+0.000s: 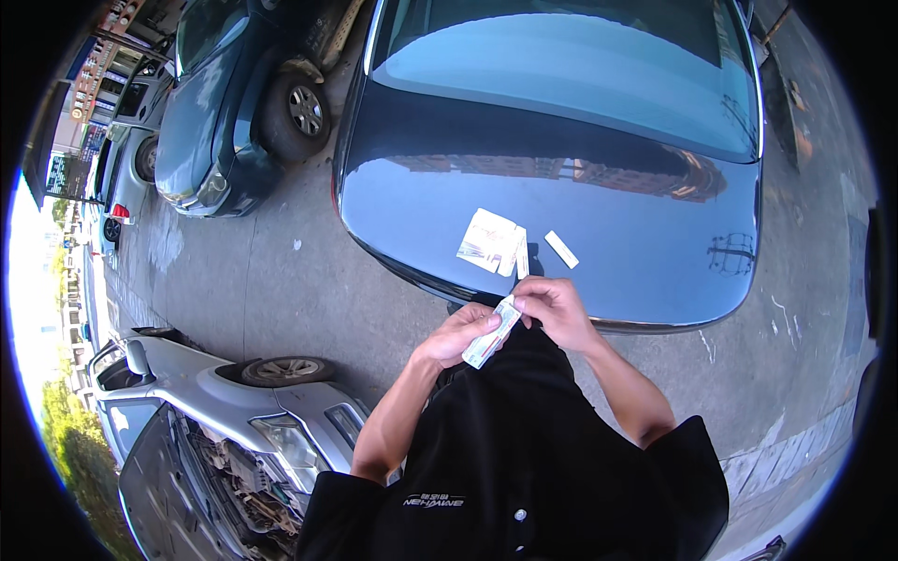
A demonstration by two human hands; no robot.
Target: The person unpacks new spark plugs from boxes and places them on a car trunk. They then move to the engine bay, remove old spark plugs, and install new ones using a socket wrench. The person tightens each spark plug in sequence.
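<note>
My left hand [456,338] is closed around a slim white and light-blue packet [484,348] with a red mark, its thumb lying across the front. At the packet's upper end, the fingers of my right hand [559,307] are pinched together on it; whether that end is torn cannot be seen. Just beyond my hands, a flat white printed box [486,241] lies on the dark car's trunk lid [636,252]. Beside the box is a narrow white piece [522,259]. A separate narrow white strip [561,249] rests a little farther right.
The trunk's rear edge runs right in front of me, with the rear window [561,65] beyond. A dark car [210,131] stands at the far left. Near left, a silver car [206,374] shows an exposed engine bay. Concrete ground [271,271] lies between them.
</note>
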